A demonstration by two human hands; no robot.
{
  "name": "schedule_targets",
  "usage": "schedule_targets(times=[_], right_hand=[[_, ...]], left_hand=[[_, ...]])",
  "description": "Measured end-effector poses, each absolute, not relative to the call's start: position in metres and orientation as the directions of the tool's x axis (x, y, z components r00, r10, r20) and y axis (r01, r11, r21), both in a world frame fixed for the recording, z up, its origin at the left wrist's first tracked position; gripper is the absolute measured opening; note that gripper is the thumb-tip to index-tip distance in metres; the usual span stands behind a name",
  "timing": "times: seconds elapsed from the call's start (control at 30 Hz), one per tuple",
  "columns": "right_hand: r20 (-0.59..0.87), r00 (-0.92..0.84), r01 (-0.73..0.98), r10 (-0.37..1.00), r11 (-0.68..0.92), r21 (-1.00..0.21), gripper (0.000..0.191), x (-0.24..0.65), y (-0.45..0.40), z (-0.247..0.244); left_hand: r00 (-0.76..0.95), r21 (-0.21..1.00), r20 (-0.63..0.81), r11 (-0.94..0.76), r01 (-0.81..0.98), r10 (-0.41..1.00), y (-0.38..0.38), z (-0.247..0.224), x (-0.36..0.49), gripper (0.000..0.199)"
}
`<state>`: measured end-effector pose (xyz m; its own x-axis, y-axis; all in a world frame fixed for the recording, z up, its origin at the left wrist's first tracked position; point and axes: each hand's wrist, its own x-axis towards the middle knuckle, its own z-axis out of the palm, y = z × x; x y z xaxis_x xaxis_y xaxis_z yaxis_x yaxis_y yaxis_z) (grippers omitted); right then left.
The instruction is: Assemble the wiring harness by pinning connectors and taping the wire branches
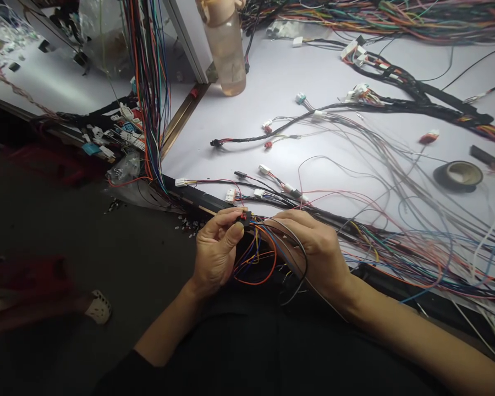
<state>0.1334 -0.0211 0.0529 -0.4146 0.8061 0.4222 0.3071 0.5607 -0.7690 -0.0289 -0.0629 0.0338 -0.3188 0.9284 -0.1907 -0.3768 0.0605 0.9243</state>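
My left hand (219,242) pinches a small black connector (246,219) with a red part on its face. Orange, blue, yellow and black wires (275,250) run out of the connector's right side and loop below it. Close to the right of the connector, my right hand (313,242) has its fingers closed around thin wires; the fingertips are partly hidden by wires and by the hand itself. Both hands are at the table's front edge, just below a dark wire bundle (328,214) with white connectors (259,193).
Behind lie a taped harness (429,110), a black tape roll (457,175) and a bottle (229,52). Hanging wires (146,82) and a wooden strip (183,118) stand left. Loose wires spread to the right. Another person's shoe (99,308) is at lower left.
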Motion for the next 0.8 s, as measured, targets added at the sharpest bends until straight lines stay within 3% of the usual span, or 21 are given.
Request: schedule_targets(times=[0.43,0.8], right_hand=[[0.338,-0.499,0.243,0.798,0.503,-0.829,0.022,0.131,-0.026,0.052],[0.406,-0.489,0.211,0.772,0.556,-0.804,0.02,0.13,-0.029,0.05]], left_hand=[[-0.269,0.941,-0.169,0.073,-0.332,0.948,-0.07,0.032,-0.034,0.017],[-0.275,0.917,-0.21,0.092,-0.389,0.938,-0.076,0.031,-0.032,0.019]])
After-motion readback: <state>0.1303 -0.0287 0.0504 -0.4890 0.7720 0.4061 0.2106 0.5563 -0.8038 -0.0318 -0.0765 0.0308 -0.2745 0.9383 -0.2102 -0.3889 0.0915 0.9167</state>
